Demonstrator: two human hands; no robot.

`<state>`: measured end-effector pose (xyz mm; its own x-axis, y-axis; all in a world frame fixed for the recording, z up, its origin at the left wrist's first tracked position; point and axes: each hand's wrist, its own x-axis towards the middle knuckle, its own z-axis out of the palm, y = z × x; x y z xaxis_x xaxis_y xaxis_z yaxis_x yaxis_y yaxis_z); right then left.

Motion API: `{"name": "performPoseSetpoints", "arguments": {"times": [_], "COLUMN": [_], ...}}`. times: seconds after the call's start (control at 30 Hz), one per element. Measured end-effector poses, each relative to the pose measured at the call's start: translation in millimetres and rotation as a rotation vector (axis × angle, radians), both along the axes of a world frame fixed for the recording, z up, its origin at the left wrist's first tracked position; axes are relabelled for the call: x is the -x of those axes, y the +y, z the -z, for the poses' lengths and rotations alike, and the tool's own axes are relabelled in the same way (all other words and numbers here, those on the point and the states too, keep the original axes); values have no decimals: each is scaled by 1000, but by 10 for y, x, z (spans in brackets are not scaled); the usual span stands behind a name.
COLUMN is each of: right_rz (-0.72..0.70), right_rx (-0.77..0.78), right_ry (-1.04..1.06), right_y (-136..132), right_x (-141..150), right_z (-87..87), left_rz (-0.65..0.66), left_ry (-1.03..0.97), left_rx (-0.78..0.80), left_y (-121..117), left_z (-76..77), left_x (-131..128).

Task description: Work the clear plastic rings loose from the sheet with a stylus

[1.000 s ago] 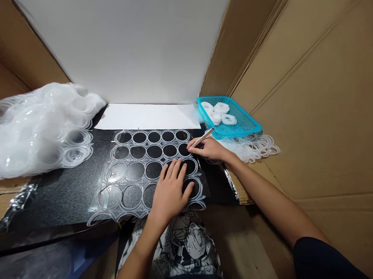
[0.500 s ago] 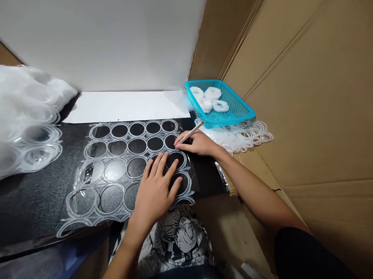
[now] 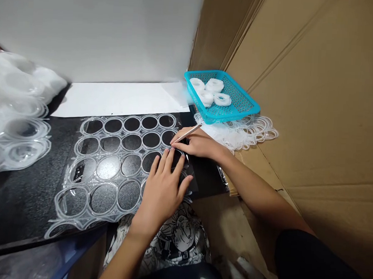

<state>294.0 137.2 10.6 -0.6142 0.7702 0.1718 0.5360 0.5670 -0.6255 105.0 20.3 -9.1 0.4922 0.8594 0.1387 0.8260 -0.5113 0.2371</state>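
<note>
Cardboard walls and a pale upright panel enclose your black work surface. Use the clear ring sheet as reference: it lies flat before you, its near edge running along the front edge of the surface. Your left hand is open, fingers spread, palm down on the sheet's right part. Your right hand grips a slim white tool, its tip at the right-end ring of the sheet's second row from the far side; tip contact cannot be confirmed. Left of the sheet, a band of black surface leaves room before the plastic pile. Beyond its far edge lies a white sheet of paper. Beyond its far right corner, a blue basket containing ring stacks overlaps loose plastic rings. Right of the sheet, a narrower black strip ends at shiny edging.
</note>
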Motion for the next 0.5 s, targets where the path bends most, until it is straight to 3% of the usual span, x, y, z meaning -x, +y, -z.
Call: {"name": "performPoseSetpoints", "arguments": {"times": [0.17,0.3,0.5], "right_rz": [-48,-97,-19], "right_rx": [-167,-342,-323], "right_ry": [-83,-246,-283], "right_y": [-62,-77,-29], "right_x": [2,48,166], "right_z": [50,82,-39], "left_rz": [-32,-23,-12], "left_ry": [-25,-25,-14], "left_rx": [24,33,28], "left_y": [-35,-41,-27], "left_z": [122,119,104], "left_x": [-82,-54,-43]}}
